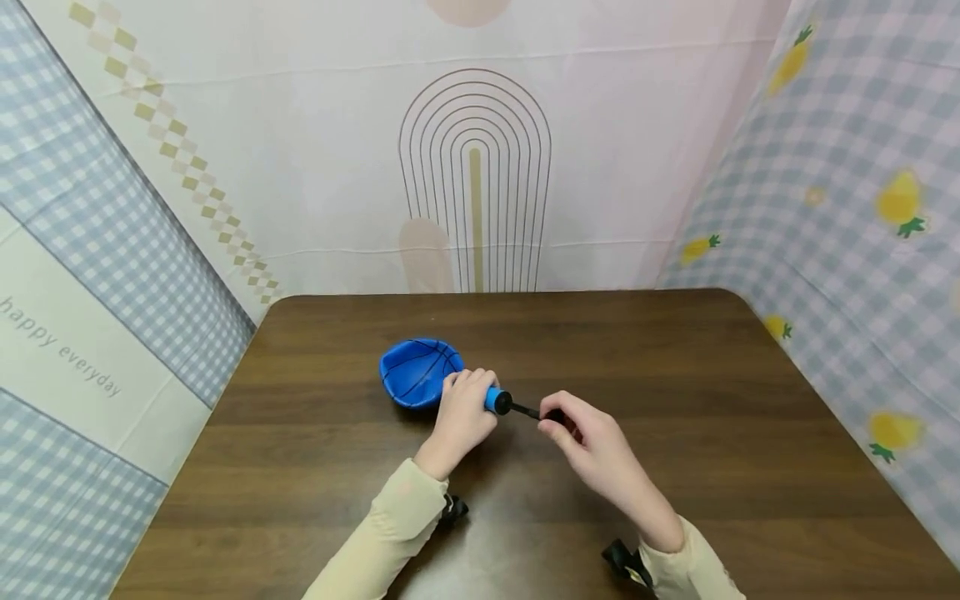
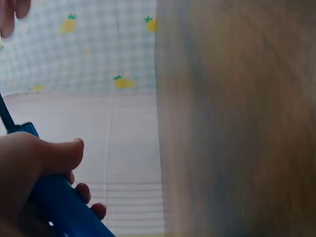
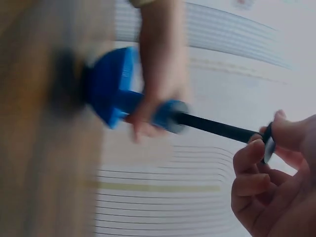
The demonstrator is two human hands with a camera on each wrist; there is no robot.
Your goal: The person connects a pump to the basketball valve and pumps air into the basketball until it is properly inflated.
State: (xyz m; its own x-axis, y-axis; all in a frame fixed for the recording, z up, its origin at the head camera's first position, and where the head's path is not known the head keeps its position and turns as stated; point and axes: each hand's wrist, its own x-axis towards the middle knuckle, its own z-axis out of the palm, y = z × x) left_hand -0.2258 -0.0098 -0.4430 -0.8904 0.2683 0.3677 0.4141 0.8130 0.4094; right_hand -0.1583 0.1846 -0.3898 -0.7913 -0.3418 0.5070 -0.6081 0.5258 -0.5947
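Note:
A blue deflated ball [image 1: 420,372] with black seam lines sits caved in like a bowl on the table. Against its right side is a blue hand pump [image 1: 492,400], its barrel gripped by my left hand [image 1: 463,412]. In the left wrist view the fingers of my left hand [image 2: 44,158] wrap round the blue barrel [image 2: 69,207]. My right hand [image 1: 592,442] pinches the black handle at the end of the pump's rod [image 3: 217,128], which is drawn out of the barrel. The pump's far end, where it meets the ball, is hidden behind the left hand.
A brown wooden table [image 1: 337,517] with rounded far corners lies under both hands. Behind it hangs a pale printed cloth [image 1: 337,167], with blue checked cloth [image 1: 817,217] at the sides. Black straps [image 1: 626,562] sit at both wrists.

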